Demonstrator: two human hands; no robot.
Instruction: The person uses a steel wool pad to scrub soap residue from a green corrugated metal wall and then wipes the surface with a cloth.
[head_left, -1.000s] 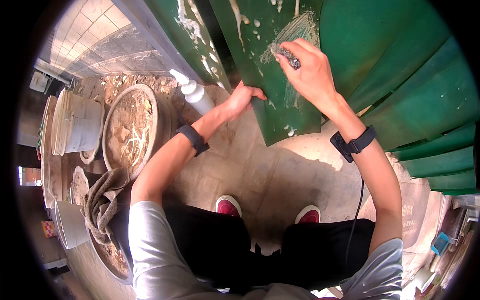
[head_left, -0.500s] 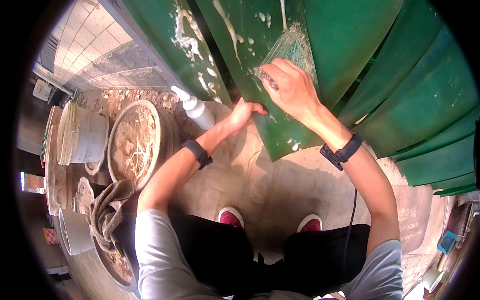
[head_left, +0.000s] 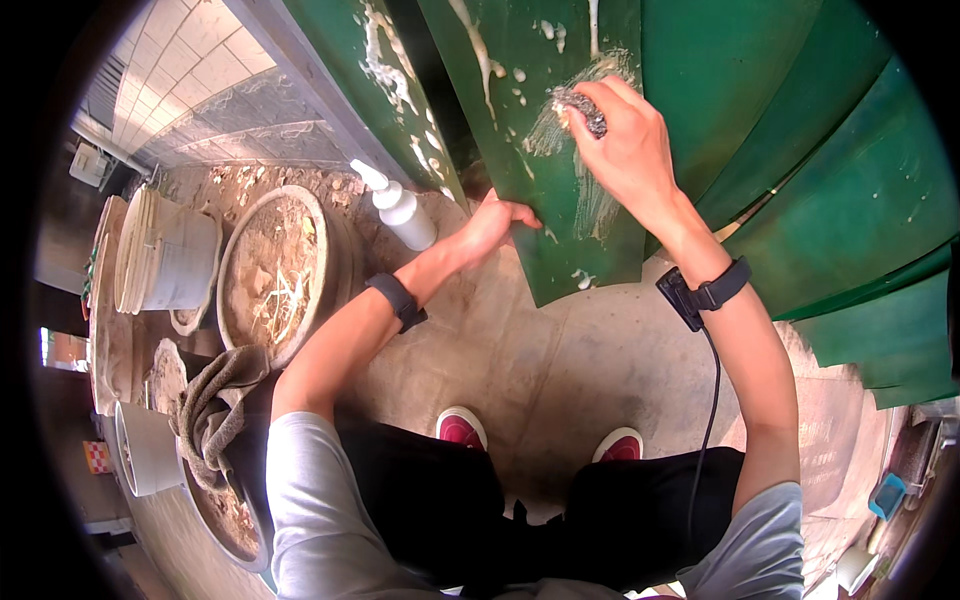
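Note:
A green hanging strip (head_left: 565,255), like one slat of a strip curtain, is streaked with white foam. My left hand (head_left: 490,230) is closed on its lower left edge, thumb lying on the front. In the fingers of my right hand (head_left: 640,145) is a silvery steel wool scrubber (head_left: 582,108), pressed against the strip's face. Smeared, cloudy foam surrounds the scrubber and runs down below it. A white spray bottle (head_left: 407,218) stands on the ground just left of my left hand.
Left of me are a large round planter (head_left: 228,320) of soil and dry stalks, a stack of white buckets (head_left: 170,260), and a brown cloth (head_left: 215,405) draped over another pot. More green strips (head_left: 760,110) hang at the right. Paved floor (head_left: 540,370) lies below.
My right hand has moved up and slightly right with the steel wool, leaving smeared foam below it. My left hand keeps its hold, and the strip's lower end has shifted slightly.

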